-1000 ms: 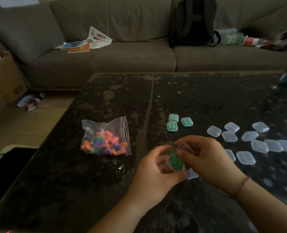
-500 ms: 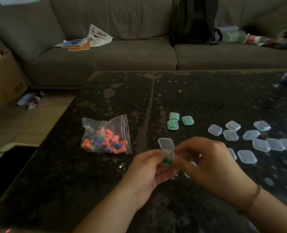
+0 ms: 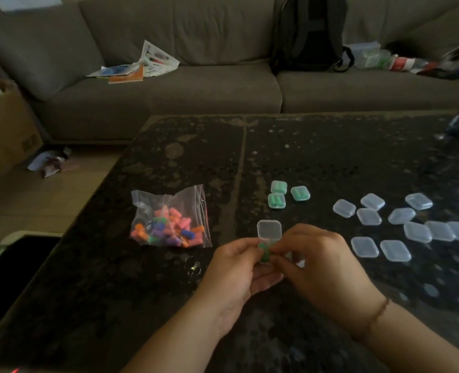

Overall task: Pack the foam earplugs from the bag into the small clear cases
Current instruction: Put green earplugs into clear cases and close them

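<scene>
Since the previous frame, the open case (image 3: 268, 239) remains above the table (image 3: 169, 162) with lid raised; left hand (image 3: 236, 275) grips it, right hand (image 3: 319, 267) pinches the green earplug (image 3: 263, 251) into it. The case base is largely hidden by fingers. The bag (image 3: 170, 216) lies to the left.

Bare forearms, no sleeves. Thin reddish-brown cord bracelet (image 3: 378, 313) on right wrist, 4 o'clock of frame.
</scene>
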A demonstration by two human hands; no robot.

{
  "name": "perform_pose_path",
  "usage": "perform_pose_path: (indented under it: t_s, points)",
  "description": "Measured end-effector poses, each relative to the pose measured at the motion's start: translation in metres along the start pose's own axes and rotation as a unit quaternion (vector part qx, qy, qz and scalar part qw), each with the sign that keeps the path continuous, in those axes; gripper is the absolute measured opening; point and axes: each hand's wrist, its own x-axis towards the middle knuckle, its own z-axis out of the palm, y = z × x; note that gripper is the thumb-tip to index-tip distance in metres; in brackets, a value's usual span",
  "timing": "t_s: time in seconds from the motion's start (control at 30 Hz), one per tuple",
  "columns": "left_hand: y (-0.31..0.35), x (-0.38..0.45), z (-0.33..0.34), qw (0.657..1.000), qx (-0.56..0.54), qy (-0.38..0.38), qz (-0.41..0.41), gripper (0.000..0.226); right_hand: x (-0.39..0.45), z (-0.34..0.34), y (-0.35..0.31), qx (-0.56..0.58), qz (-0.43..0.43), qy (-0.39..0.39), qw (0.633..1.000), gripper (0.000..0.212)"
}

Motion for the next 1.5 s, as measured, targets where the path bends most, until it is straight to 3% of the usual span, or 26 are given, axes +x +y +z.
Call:
perform_pose_path:
  t_s: [0.1, 0.17, 0.23, 0.33, 0.53, 0.87, 1.03, 1.17, 1.27, 1.37, 1.5]
  points:
    - [0.000, 0.000, -0.001, 1.000, -0.002, 0.004, 0.000, 0.027, 0.000, -0.003, 0.000, -0.010, 0.005, -0.026, 1.000, 0.021]
    - [0.000, 0.001, -0.002, 1.000, -0.012, 0.007, -0.001, 0.025, 0.001, -0.009, 0.001, 0.022, 0.016, 0.023, 0.999, 0.021]
    - [0.001, 0.001, -0.003, 1.000, -0.022, 0.006, 0.000, 0.022, 0.002, -0.014, 0.004, 0.069, 0.038, 0.046, 0.996, 0.040]
    - [0.002, -0.001, -0.002, 1.000, -0.021, -0.002, 0.001, 0.021, 0.004, -0.012, 0.009, 0.070, 0.023, -0.025, 0.997, 0.076]
    - [0.014, -0.001, -0.010, 0.994, -0.097, -0.022, -0.038, 0.032, 0.003, -0.006, 0.014, 0.030, -0.065, -0.058, 0.996, 0.046]
    - [0.004, 0.004, -0.010, 1.000, 0.011, 0.011, 0.006, 0.022, 0.007, 0.005, 0.011, 0.024, -0.088, 0.005, 0.996, 0.017]
    - [0.008, 0.003, -0.004, 0.999, 0.021, -0.033, 0.036, 0.023, 0.013, -0.008, 0.014, -0.037, -0.067, -0.001, 0.997, 0.030]
    - [0.007, -0.003, -0.006, 0.984, 0.154, -0.019, 0.091, 0.023, 0.038, -0.024, 0.044, -0.094, 0.053, 0.021, 0.994, 0.034]
    - [0.012, -0.010, -0.014, 0.964, 0.218, -0.015, 0.154, 0.020, 0.052, -0.026, 0.067, -0.158, 0.126, -0.018, 0.979, 0.029]
    - [0.018, -0.009, -0.026, 0.964, 0.195, 0.003, 0.183, 0.013, 0.055, -0.019, 0.077, -0.174, 0.111, -0.073, 0.976, 0.020]
    - [0.013, -0.001, -0.031, 0.941, 0.272, 0.004, 0.201, 0.012, 0.050, -0.040, 0.076, -0.160, 0.057, -0.030, 0.985, 0.022]
